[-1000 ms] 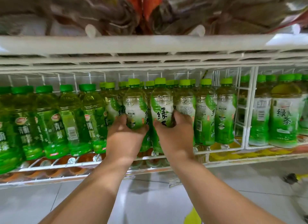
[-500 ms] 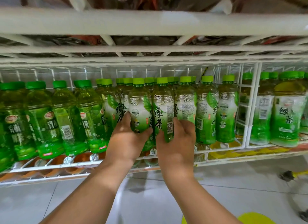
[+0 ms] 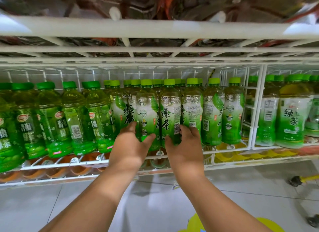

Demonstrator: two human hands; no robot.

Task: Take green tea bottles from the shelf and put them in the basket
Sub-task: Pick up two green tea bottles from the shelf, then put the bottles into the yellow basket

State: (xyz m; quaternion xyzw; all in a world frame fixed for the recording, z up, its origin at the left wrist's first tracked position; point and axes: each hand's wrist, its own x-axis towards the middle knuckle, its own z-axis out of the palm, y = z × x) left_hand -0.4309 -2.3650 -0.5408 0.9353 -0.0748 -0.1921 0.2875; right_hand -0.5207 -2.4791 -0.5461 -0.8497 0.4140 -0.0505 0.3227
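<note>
Hands grip two green tea bottles side by side at the front of the white wire shelf. The left hand wraps the lower half of the left bottle, thumb lying across its green base and fingers curled round its far side. The right hand wraps the lower half of the right bottle, thumb on the front near the base and fingers curled behind, beside the barcode. Both bottles stand upright and touch one another; whether their bases rest on the shelf wires is hidden by the hands.

Right of the held pair, more bottles with the same white-and-green label and light green caps stand in a row, and others crowd behind. Further right, past a white wire divider, are taller tea bottles with darker green caps. Left of the held pair runs a row of bright green bottles with dark green caps and dark labels, leaning slightly. Under the shelf wires, caps and tops of orange drinks show on the tier below.

Above the held pair, another white wire tier carries blurred, dark packaged goods. Below the shelf lies pale tiled floor, with a yellow shape at the bottom edge between the forearms; what it is cannot be told. A yellow-handled object lies on the floor far right.
</note>
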